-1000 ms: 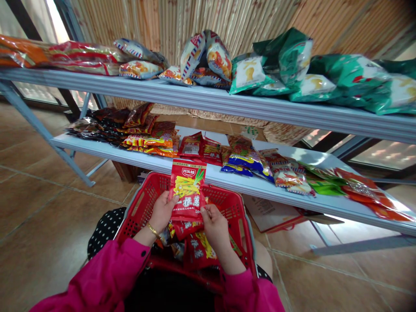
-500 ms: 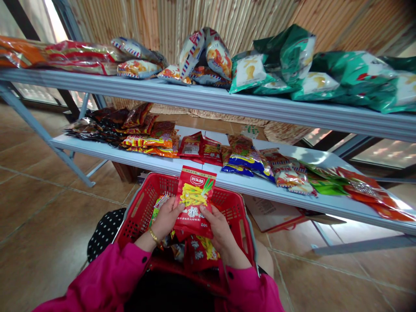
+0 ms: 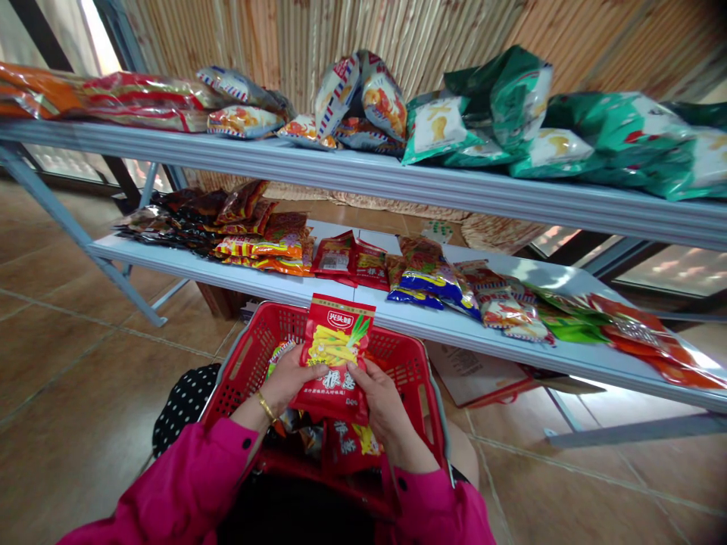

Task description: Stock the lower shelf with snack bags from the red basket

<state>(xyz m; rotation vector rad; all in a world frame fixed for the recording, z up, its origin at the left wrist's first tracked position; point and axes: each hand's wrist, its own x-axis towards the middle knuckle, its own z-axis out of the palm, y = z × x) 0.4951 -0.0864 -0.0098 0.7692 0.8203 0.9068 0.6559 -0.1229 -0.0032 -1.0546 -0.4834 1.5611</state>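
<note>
A red snack packet (image 3: 336,341) with yellow sticks and a green onion printed on it is held up by its two sides. My left hand (image 3: 288,380) pinches its left edge, thumb on the front. On the opposite edge, my right hand (image 3: 379,393) grips it the same way. Beneath the packet stands a red plastic basket (image 3: 241,371) between my knees. Inside it lies another red packet (image 3: 351,448) of the same kind, along with several other snack bags partly hidden by my hands and sleeves.
Just beyond the basket, the lower shelf (image 3: 335,290) carries several snack packets, among them matching red packets (image 3: 335,256). Puffed green bags (image 3: 500,106) and other bags line the upper shelf (image 3: 352,168). A cardboard box (image 3: 471,375) sits under the rack at right.
The packet has shifted slightly left and down, tilting a little, with both hands still on it. Shelves and basket look the same.
</note>
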